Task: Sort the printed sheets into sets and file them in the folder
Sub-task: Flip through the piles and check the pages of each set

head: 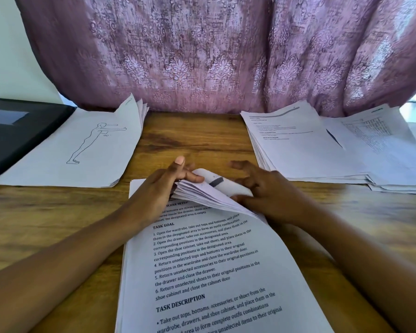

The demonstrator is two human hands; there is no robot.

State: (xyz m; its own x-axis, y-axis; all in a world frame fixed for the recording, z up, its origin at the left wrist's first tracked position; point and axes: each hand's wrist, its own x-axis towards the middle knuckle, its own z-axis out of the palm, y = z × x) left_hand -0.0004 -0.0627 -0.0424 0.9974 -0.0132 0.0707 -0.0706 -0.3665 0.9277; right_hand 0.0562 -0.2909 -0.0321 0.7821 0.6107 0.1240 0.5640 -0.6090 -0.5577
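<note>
Sorting: left hand pinched curled sheets of the near-edge stack, right hand spread beside them; next likely needs one set lifted cleanly.

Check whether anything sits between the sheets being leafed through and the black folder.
Yes. The pile topped by a figure drawing lies on the table between the centre stack, whose top sheets the left hand holds bent up, and the black folder at far left, right against its edge. The folder also looks closed.
</note>
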